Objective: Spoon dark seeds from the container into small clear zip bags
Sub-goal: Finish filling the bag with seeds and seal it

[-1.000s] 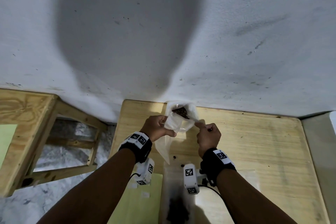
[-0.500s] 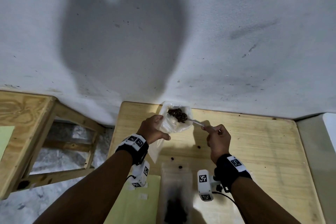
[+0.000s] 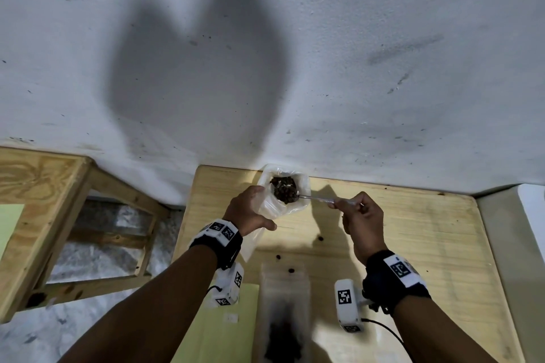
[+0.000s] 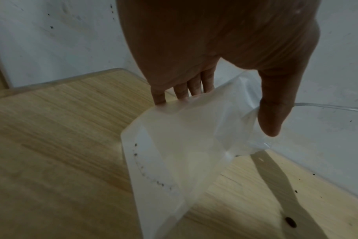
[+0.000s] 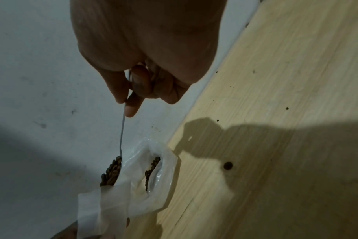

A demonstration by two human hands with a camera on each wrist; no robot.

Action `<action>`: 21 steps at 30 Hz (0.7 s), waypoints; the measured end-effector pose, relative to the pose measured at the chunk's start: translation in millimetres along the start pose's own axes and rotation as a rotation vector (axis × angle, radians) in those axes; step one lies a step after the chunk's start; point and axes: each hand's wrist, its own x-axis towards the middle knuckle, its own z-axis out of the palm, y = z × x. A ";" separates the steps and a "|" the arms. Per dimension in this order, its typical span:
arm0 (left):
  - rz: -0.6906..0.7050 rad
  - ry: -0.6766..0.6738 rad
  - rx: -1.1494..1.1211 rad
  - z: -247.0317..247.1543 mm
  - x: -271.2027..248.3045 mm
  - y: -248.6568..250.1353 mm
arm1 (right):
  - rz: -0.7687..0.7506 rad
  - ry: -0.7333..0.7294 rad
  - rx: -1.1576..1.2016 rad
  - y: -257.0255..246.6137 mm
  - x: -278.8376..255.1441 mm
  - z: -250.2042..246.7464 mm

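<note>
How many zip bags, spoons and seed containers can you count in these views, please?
Zip bag: 1, held by the left hand
Spoon: 1, carrying seeds, pinched by the right hand
Container: 1, on the table near the person
Total: 3

Zip bag (image 3: 267,209): I'm seeing thin, soft plastic, milky-clear, crinkled, with a glossy sheen at the mouth.
Spoon (image 3: 317,198): slim polished metal, I catch a bright glint on the handle.
Seeds (image 3: 284,190): dark brown and matt, a ridged, grainy heap.
Table (image 3: 413,230): pale wood, I read fine straight grain, smooth with a low satin finish.
Wall (image 3: 354,68): white plaster, matt, rough and speckled.
Container (image 3: 284,289): clear hard plastic, smooth; it's blurred for me.
Wrist bands (image 3: 395,280): black cloth, matt.
</note>
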 end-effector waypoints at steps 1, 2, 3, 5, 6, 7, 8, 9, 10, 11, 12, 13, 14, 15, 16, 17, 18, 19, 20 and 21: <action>0.002 0.001 -0.002 0.1 -0.1 0.1 | -0.017 -0.012 -0.026 -1.2 -1.1 2.0; 0.004 0.000 -0.001 0.2 -0.1 0.2 | -0.045 -0.022 -0.053 -2.4 -1.7 4.3; 0.007 -0.001 0.001 0.2 -0.3 0.4 | -0.082 -0.038 -0.079 -3.8 -2.0 7.0; 0.012 -0.001 0.004 0.2 -0.5 0.6 | -0.174 -0.083 -0.157 -5.8 -1.5 11.7; 0.012 0.002 0.005 0.1 -0.2 0.7 | -0.216 -0.111 -0.207 -6.3 -0.7 13.6; 0.010 0.005 0.004 0.1 0.1 0.7 | -0.252 -0.133 -0.254 -7.1 -0.3 15.4; 0.005 0.008 0.000 -0.2 0.4 0.7 | -0.279 -0.153 -0.291 -8.5 -0.5 17.2; 0.001 0.009 -0.006 -0.3 0.9 0.8 | -0.302 -0.171 -0.322 -10.2 -0.7 19.0; -0.003 0.007 -0.011 -0.4 1.2 0.7 | -0.318 -0.183 -0.339 -11.9 -0.7 20.2; -0.004 0.005 -0.010 -0.5 1.6 0.8 | -0.327 -0.175 -0.340 -14.0 -0.1 20.0; -0.005 0.003 -0.009 -0.7 1.8 1.0 | -0.332 -0.145 -0.320 -15.6 1.3 18.6; -0.009 0.002 -0.014 -0.9 1.9 1.2 | -0.331 -0.100 -0.283 -16.2 3.2 15.8; -0.017 0.002 -0.029 -1.3 2.3 1.3 | -0.326 -0.046 -0.251 -16.0 5.5 13.3; -0.024 0.000 -0.049 -1.5 2.9 1.7 | -0.318 0.011 -0.240 -15.0 7.2 11.6; -0.028 -0.001 -0.075 -1.7 3.2 2.1 | -0.314 0.060 -0.250 -12.6 8.4 11.8; -0.028 -0.002 -0.100 -1.7 3.4 3.0 | -0.315 0.095 -0.284 -9.7 8.3 14.0; -0.028 -0.003 -0.121 -1.7 3.1 4.0 | -0.315 0.120 -0.333 -6.2 7.5 17.8; -0.024 -0.003 -0.130 -1.8 2.7 5.3 | -0.318 0.131 -0.381 -1.9 6.5 22.1; -0.018 -0.003 -0.128 -1.9 1.9 6.5 | -0.332 0.132 -0.437 2.2 5.4 25.8; -0.009 -0.004 -0.122 -1.9 1.4 7.0 | -0.359 0.130 -0.507 5.6 4.9 28.9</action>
